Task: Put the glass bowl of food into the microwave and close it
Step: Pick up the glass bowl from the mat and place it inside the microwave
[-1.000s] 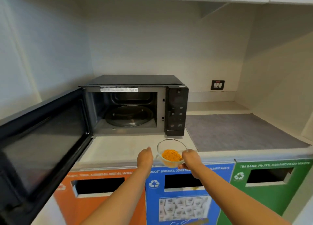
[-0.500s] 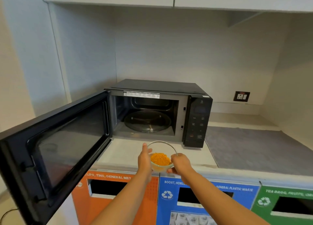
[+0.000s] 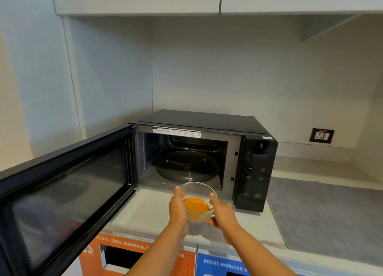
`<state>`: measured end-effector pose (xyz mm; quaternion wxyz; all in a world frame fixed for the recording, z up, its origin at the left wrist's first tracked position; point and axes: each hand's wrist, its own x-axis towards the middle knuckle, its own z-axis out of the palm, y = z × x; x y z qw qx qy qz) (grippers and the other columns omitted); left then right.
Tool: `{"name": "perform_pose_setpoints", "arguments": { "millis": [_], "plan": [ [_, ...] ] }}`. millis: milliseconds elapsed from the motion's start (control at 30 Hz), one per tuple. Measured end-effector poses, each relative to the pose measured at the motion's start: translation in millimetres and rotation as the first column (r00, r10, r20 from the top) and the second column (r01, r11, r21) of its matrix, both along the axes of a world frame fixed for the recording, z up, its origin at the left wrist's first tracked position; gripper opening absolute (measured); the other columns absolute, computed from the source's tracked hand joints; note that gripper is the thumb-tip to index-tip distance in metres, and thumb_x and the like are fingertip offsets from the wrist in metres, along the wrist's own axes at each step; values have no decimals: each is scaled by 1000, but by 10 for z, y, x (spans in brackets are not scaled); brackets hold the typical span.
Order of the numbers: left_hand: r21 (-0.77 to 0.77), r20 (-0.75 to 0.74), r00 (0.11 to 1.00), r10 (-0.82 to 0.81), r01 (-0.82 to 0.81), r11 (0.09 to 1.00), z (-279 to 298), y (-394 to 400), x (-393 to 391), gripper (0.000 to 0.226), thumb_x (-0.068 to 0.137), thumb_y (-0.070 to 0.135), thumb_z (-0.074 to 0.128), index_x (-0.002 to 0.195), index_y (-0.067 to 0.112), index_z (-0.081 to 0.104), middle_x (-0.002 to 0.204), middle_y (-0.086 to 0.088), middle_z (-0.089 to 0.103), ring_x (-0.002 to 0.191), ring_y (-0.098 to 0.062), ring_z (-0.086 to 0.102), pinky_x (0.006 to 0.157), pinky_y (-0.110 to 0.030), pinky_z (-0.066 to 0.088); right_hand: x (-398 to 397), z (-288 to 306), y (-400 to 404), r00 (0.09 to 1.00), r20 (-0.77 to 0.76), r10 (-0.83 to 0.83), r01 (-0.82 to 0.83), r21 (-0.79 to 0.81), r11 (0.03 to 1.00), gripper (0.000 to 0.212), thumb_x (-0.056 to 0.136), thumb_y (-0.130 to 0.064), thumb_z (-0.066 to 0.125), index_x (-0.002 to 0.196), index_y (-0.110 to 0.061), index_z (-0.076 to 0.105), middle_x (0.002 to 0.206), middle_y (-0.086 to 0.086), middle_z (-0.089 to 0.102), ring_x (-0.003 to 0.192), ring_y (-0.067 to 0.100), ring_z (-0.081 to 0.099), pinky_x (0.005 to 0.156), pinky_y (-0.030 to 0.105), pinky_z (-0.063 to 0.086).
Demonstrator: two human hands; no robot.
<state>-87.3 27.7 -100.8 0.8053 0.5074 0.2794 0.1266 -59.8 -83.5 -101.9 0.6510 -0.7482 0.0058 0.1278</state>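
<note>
A person's left hand (image 3: 177, 208) and right hand (image 3: 221, 212) clasp a glass bowl (image 3: 198, 201) of orange food (image 3: 196, 205) from either side, holding it above the counter (image 3: 145, 209) just in front of the black microwave (image 3: 207, 151). The microwave door (image 3: 66, 192) hangs wide open to the left, w/ the glass turntable (image 3: 186, 166) bare inside the cavity. Below the counter edge sit an orange bin front (image 3: 141, 259) and a blue bin front (image 3: 223, 265); a grey mat (image 3: 323, 213) lies right of the oven.
</note>
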Motion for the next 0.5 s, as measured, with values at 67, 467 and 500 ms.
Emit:
{"name": "perform_pose_setpoints", "arguments": {
  "millis": [67, 467, 500],
  "plan": [
    [-2, 11, 999, 34, -34, 999, -9, 28, 83, 52, 97, 49, 30, 127, 14, 52, 116, -19, 60, 104, -34, 60, 77, -37, 50, 61, -32, 66, 1000, 22, -3, 3, 18, 1000, 39, 95, -49, 36, 81, -19, 57, 81, 9, 66, 73, 19, 63, 56, 22, 50],
    [41, 71, 986, 151, -154, 987, 168, 406, 847, 51, 97, 47, 31, 129, 9, 44, 105, -7, 56, 100, -26, 53, 85, -39, 43, 720, -89, 565, 991, 90, -97, 69, 270, 960, 31, 98, -25, 30, 105, -6, 54, 67, 6, 53, 56, 14, 44, 49, 25, 39],
    [68, 69, 988, 139, -144, 987, 197, 441, 914, 53, 97, 47, 30, 133, 10, 40, 111, -9, 53, 102, -26, 50, 84, -39, 41, 794, -85, 596, 990, 95, -104, 73, 294, 953, 30, 99, -26, 31, 105, -7, 54, 67, 7, 54, 56, 14, 45, 50, 26, 40]
  ]
}}
